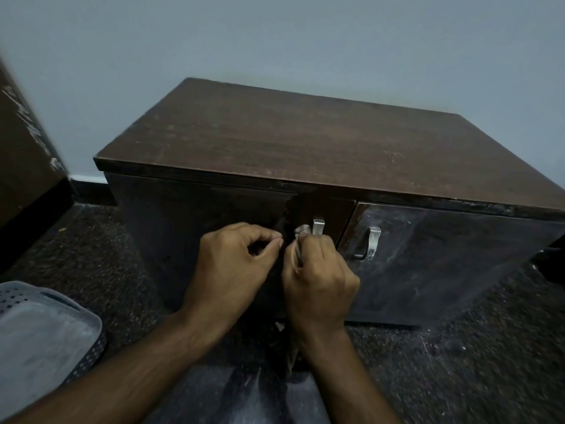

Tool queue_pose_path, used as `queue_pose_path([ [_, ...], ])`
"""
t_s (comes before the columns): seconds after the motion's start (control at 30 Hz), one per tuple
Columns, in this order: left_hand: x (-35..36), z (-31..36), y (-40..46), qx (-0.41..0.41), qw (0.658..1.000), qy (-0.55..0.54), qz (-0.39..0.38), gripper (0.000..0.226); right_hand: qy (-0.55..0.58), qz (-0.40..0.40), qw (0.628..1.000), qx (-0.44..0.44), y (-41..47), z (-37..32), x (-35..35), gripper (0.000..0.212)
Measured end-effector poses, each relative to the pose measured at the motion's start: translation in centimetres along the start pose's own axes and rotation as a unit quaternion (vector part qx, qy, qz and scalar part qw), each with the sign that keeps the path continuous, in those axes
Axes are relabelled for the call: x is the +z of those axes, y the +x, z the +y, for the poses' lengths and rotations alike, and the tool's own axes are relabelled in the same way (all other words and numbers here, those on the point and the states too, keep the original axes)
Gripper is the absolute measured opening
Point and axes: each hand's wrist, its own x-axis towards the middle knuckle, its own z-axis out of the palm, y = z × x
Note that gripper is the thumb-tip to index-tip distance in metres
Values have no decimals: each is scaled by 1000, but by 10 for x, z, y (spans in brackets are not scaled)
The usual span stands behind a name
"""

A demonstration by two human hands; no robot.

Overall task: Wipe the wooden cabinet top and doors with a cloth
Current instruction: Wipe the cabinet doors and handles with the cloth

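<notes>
Crouched low, a person's right hand clamps its fingers on a bunched cloth beside the left door handle; left hand pinches nothing visible. Door wiping looks underway; the dusty right door likely needs firm strokes next.

Single head view, looking forward and down, close over cabinet front, wall behind.

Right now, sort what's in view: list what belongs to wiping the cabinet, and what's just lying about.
Belongs to the job:
cabinet top
left door
right door
cloth, pinched in the right hand
left hand

Just lying about:
grey perforated basket
dark speckled floor
</notes>
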Motion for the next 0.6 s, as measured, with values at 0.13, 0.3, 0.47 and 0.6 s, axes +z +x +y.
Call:
queue_pose_path([
  [0.13, 4, -4, -1, -22, 998, -13, -64, 12, 40, -26, 999, 6, -25, 11, 1, 9],
  [0.3, 12, -1, -3, -18, 995, -33, -97, 17, 152, 52, 986, 39, -22, 11, -12, 11],
  [0.47, 21, 4, -3, -17, 994, -52, -90, 16, 167, 32, 984, 50, -26, 24, -7, 8],
  [0.6, 25, 5, -4, -18, 996, -51, -78, 17, 172, 1, 981, 85, -38, 27, -4, 9],
])
